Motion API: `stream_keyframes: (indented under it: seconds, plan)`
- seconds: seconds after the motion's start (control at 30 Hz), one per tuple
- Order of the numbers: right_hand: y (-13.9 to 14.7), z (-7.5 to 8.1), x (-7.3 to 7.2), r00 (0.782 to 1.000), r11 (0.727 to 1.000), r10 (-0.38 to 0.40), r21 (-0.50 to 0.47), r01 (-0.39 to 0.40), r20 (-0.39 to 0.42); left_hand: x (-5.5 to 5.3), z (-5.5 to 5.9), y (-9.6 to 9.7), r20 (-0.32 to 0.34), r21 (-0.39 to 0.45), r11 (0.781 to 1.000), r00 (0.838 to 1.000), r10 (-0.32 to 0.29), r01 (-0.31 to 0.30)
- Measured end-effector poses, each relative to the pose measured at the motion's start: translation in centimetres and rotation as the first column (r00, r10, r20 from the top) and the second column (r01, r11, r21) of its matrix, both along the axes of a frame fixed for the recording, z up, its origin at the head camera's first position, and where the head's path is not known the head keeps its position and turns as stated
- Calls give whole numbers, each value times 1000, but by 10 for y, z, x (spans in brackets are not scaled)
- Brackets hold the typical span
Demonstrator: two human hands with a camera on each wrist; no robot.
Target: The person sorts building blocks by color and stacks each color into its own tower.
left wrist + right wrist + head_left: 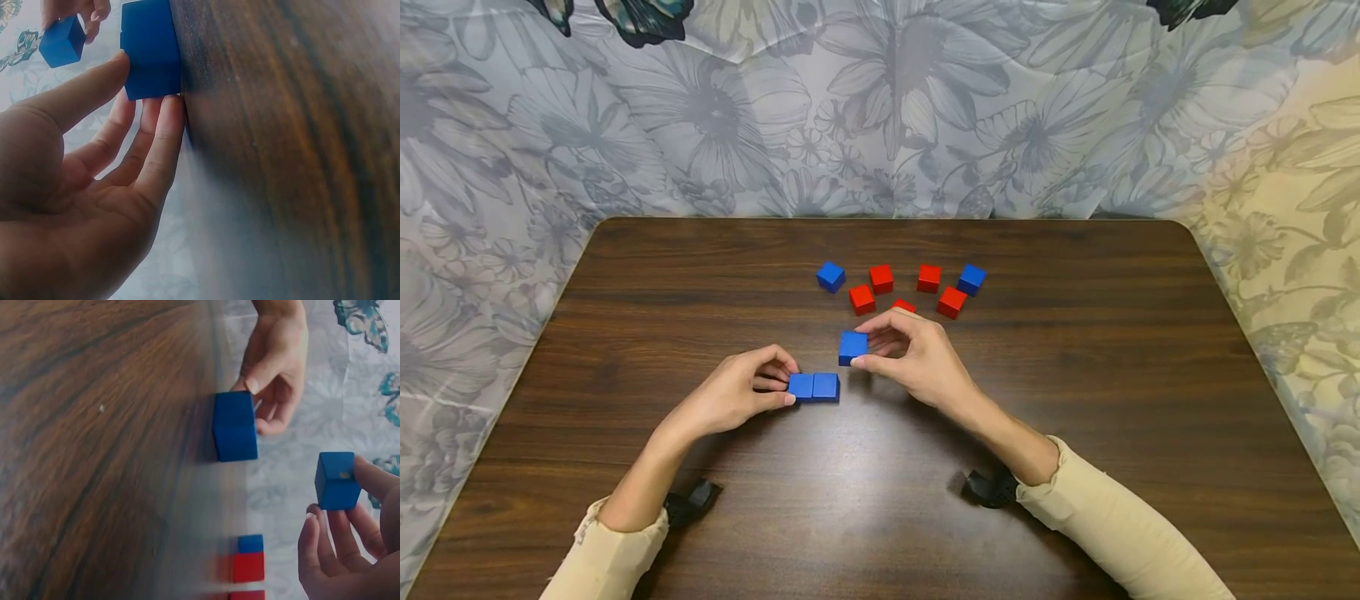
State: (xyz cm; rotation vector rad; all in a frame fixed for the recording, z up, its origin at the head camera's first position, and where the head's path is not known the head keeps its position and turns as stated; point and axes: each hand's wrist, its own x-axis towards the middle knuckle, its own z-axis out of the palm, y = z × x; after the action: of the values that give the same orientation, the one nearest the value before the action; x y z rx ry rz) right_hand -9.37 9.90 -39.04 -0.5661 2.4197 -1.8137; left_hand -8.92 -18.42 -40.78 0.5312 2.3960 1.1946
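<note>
Two blue cubes stand side by side on the table, touching in a short row. My left hand [730,393] grips the left blue cube [801,386] of that row, thumb on the near side and fingers behind. The right blue cube [826,387] adjoins it. Behind the row's right end, my right hand [921,354] pinches another blue cube [853,347] between thumb and fingertips. The right wrist view shows this held cube [337,481] raised off the table, apart from the row.
Beyond my right hand lie several red cubes [928,278], one partly hidden by that hand. A blue cube [831,277] sits left of them and another blue cube [972,280] at the right. The brown wooden table [1112,350] ends at a floral cloth [895,108].
</note>
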Motion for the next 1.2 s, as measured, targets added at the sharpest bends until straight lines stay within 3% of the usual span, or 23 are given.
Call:
stream_keyframes:
  seconds: [0.33, 1.2]
  plan:
    - [-15, 3, -2, 999, 999, 21, 42, -19, -47, -1, 0, 1, -1, 15, 1000, 1000, -5, 5]
    - [-45, -10, 0, 996, 988, 85, 130, -88, 26, 1, -1, -2, -15, 18, 1000, 1000, -16, 16]
